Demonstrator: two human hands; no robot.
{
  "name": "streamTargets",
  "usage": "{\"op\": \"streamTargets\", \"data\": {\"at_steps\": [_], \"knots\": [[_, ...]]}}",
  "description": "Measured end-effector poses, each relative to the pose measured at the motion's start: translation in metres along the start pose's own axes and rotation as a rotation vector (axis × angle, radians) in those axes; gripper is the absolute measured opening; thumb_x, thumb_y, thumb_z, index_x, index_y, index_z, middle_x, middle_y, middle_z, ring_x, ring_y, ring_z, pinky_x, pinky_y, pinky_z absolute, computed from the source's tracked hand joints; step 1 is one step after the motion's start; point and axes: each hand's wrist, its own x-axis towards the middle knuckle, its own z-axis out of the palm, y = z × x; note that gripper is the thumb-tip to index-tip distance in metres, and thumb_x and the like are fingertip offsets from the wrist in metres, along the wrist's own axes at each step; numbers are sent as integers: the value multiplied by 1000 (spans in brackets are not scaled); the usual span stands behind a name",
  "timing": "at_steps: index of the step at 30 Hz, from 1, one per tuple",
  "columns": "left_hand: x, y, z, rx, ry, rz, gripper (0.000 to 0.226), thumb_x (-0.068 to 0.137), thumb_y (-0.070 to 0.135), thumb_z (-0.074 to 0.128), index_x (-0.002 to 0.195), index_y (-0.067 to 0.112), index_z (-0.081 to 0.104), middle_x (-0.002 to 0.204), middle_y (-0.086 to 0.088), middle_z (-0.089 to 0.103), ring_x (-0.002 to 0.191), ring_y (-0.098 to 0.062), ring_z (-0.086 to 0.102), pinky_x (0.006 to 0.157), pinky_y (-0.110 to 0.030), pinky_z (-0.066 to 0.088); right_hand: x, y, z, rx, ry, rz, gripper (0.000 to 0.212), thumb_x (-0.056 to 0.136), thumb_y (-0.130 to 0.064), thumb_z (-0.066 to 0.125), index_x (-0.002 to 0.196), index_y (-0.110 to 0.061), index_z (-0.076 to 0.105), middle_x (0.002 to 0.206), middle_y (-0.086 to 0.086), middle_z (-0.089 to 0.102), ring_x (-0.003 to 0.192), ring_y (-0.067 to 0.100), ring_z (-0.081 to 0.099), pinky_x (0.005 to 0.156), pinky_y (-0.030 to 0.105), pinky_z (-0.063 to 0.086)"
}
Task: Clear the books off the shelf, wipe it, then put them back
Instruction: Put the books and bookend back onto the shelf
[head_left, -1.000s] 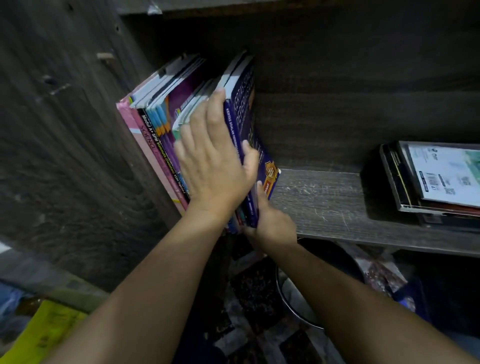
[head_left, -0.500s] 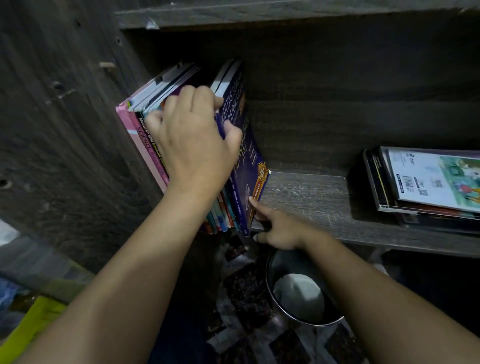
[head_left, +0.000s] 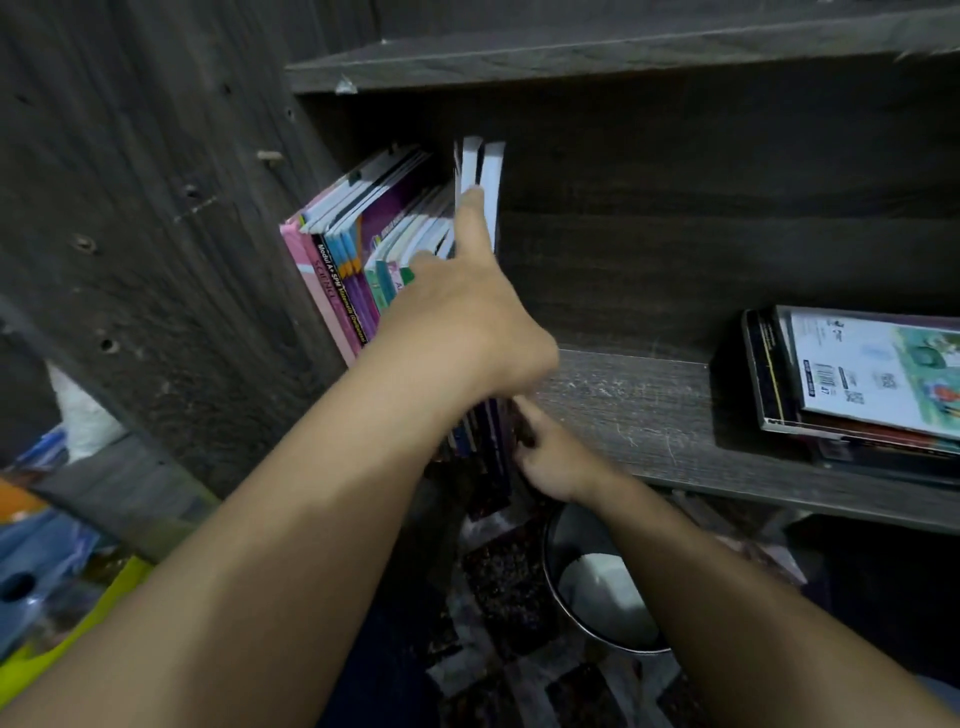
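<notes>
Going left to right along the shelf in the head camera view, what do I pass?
Wooden side panel → leaning books → upright dark books → bare shelf board → flat stack of books.

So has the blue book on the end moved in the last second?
Yes. Judged against the shelf board, the blue book has tipped rightward from leaning to upright. Its cover no longer shows, and the left hand touches its pages.

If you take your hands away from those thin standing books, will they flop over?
Probably. The standing books look thin and soft-covered, so they would likely bend. Most lean on the side panel; the rightmost ones stand upright, touched by the left hand, with no bookend, so may tip right.
</notes>
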Motion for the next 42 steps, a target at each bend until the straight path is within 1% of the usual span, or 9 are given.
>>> {"op": "streamTargets", "data": {"at_steps": [2,6,8,12,17,21,27,32,42], "knots": [[4,6,1,147,30,16,109,85,38,64,149,30,-24,97,-10,50,68,-21,44,62,-34,36,-1,3,-2,-83,-2,-1,80,84,-13,52,149,-45,17,154,-4,33,139,16,33,116,34,29],[8,17,-4,217,28,18,94,88,35,61,151,26,-8,76,-4,45,61,-20,42,51,-32,31,-6,2,-12,-196,-3,9,83,93,-7,51,151,-44,6,155,-1,29,138,18,33,105,17,25],[16,20,-11,233,54,-2,85,88,37,61,148,21,4,81,-8,46,63,-24,45,48,-33,30,-6,3,-12,-216,-18,3,85,95,-9,51,148,-51,0,153,0,31,135,19,36,99,15,26],[28,11,-4,417,73,-17,96,89,17,61,152,19,-11,120,-18,51,92,-32,53,59,-36,39,-6,3,-11,-184,-21,15,82,96,-11,50,146,-55,3,153,-3,32,131,18,41,99,17,29],[11,-9,0,405,159,41,96,90,12,58,152,35,-12,121,-18,52,108,-36,54,69,-40,38,-6,-1,-15,-8,-62,-14,72,94,-5,47,139,-58,28,145,-5,42,127,12,47,107,24,36],[-11,-24,-23,469,150,89,84,92,22,57,153,40,1,128,-16,53,111,-36,53,77,-41,43,-6,-14,-23,141,17,-55,55,97,-7,45,140,-42,44,115,-8,60,81,-8,58,74,13,48],[-58,-33,-62,668,27,157,69,97,34,49,152,41,8,142,-8,48,125,-29,47,88,-30,41,-13,-80,-26,255,132,-310,57,96,-24,44,148,-38,28,152,-4,33,138,11,33,116,36,28],[-74,-35,-76,823,-1,137,70,98,32,49,152,42,5,143,-6,47,124,-29,48,83,-29,40,5,-140,-34,-32,192,-434,58,92,-21,40,149,-28,31,157,6,26,144,16,21,119,38,19],[-52,-57,-72,841,-9,-16,75,95,26,53,153,39,6,144,-10,46,120,-31,52,85,-36,47,16,-198,-27,-585,45,-387,92,80,-14,59,145,-56,9,162,3,-5,147,36,0,116,55,17]]}}
